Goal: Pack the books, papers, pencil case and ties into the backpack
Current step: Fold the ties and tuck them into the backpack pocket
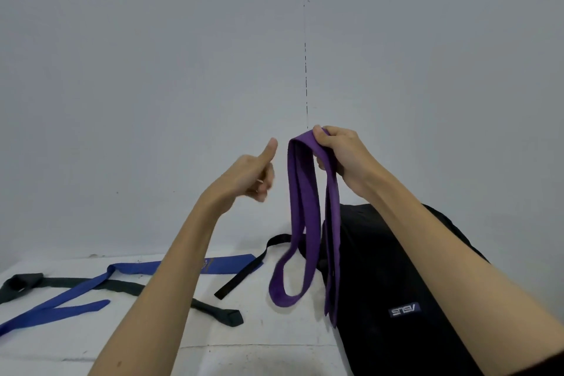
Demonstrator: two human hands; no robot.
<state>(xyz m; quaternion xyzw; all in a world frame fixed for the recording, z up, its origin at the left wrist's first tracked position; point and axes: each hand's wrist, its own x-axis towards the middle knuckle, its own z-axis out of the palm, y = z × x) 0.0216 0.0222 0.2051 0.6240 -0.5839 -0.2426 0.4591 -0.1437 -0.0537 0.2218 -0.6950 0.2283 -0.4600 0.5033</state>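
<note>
Head view: the right hand (341,159) pinches the purple tie (300,214) at its fold, strands hanging doubled above the surface (268,330), in front of the black backpack (396,278) at 5 o'clock. The left hand (253,175), at 9 o'clock of the tie, has its fingers curled, thumb up, holding nothing. A blue tie (76,293) and a dark tie (122,285) lie crossed at 8 o'clock, unpacked. The backpack's opening is not visible. Judgement: the tie is being folded. Recommend the left hand gather the hanging loop, double it again into a compact bundle, then carry it to the opening; loose tails may snag.
</note>
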